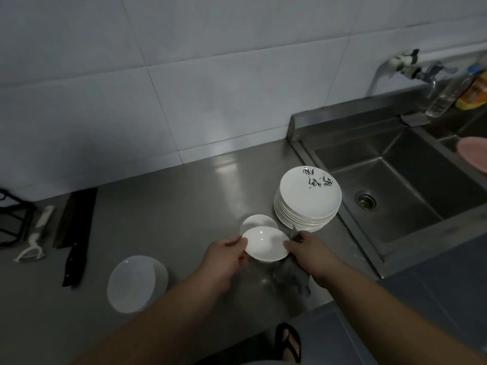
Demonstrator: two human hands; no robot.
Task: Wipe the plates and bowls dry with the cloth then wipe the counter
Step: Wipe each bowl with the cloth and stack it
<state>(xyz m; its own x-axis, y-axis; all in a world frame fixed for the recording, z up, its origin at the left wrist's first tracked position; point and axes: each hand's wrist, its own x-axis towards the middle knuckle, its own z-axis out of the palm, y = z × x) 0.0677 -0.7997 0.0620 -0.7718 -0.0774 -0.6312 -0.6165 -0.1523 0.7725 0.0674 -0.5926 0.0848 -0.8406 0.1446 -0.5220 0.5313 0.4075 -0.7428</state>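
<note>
My left hand [228, 252] pinches the small white dish [265, 243] by its rim; my right hand [307, 250] grips its other edge with the grey cloth [292, 279] — just in front of the plate stack [308, 200], beside the sink [395, 180].

Steel surface [171, 206] carries plate stack [308, 201] beside sink, small dish [257, 221], white bowl [137, 284], knife [75, 233], peeler [34, 238].

Small white dish [265, 243], held tilted just in front of plate stack [307, 200]. Second dish [257, 222] behind it. Grey cloth [291, 277] bunched below. White bowl [137, 284] left, apart.
</note>
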